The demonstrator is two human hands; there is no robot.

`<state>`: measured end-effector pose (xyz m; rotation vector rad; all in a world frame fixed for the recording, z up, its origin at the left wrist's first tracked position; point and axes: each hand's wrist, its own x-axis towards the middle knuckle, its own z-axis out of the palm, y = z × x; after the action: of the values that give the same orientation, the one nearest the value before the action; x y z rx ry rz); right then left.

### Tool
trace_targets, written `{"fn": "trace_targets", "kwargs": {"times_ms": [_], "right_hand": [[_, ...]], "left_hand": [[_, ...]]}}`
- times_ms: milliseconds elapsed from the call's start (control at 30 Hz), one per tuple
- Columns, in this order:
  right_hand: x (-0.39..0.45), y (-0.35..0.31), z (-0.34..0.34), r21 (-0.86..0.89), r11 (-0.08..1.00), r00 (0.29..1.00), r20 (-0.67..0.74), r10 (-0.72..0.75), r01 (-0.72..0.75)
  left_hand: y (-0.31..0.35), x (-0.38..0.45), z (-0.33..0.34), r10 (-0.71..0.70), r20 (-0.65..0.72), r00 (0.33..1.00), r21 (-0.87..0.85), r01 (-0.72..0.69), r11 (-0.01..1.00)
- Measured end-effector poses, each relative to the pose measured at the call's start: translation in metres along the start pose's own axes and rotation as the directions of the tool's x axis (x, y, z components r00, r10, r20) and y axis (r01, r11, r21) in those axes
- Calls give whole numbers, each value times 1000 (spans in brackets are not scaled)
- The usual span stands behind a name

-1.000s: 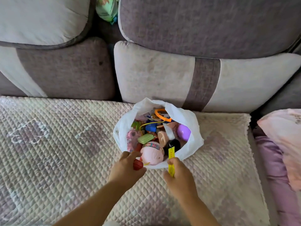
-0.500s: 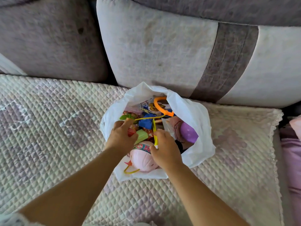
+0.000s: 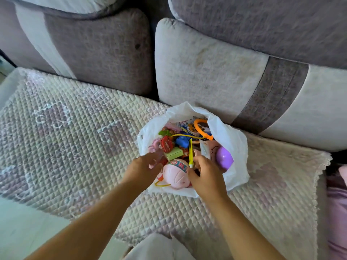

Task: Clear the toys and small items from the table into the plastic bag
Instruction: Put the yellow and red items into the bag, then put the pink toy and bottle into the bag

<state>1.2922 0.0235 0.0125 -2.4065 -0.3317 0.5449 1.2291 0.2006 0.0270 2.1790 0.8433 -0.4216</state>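
Note:
A white plastic bag (image 3: 232, 145) stands open on the quilted sofa seat, filled with toys. Inside lie a pink round toy (image 3: 174, 175), a purple egg (image 3: 224, 159), an orange ring (image 3: 200, 128), a green box (image 3: 174, 153), a small red toy (image 3: 166, 145) and a yellow stick (image 3: 190, 151). My left hand (image 3: 144, 167) hovers at the bag's near-left rim, blurred, fingers apart and empty. Over the near rim, my right hand (image 3: 206, 175) has its thumb and forefinger apart right at the lower end of the yellow stick.
The bag rests on a quilted cover (image 3: 75, 147) against grey and cream back cushions (image 3: 206, 68). Pink and purple fabric (image 3: 338, 203) lies at the right edge. A pale floor (image 3: 24, 228) shows at the lower left.
Both hands went from the bag's near edge into its mouth. The small red toy left my left hand and lies among the toys. The yellow stick now lies inside the bag.

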Motion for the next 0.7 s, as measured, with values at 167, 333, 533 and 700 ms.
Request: {"fn": "trace_targets", "kwargs": {"times_ms": [167,333,533,700], "right_hand": [[-48,-33,-10,50,997,995,74,-68,64],[-107,-69,-4,20,970,944,228,-240,242],[-166,-116,19,-58,921,864,372,-339,386],[-219,-169,67,-98,834,764,471,-441,542]], "left_hand": [[-36,-66,-32,-56,-71,996,-76,51,996],[-83,-151,-52,-52,-90,995,-2,52,999],[-164,-262,-70,-172,-227,959,-97,154,983],[-237,-350,-79,-370,-305,878,-238,306,922]]}}
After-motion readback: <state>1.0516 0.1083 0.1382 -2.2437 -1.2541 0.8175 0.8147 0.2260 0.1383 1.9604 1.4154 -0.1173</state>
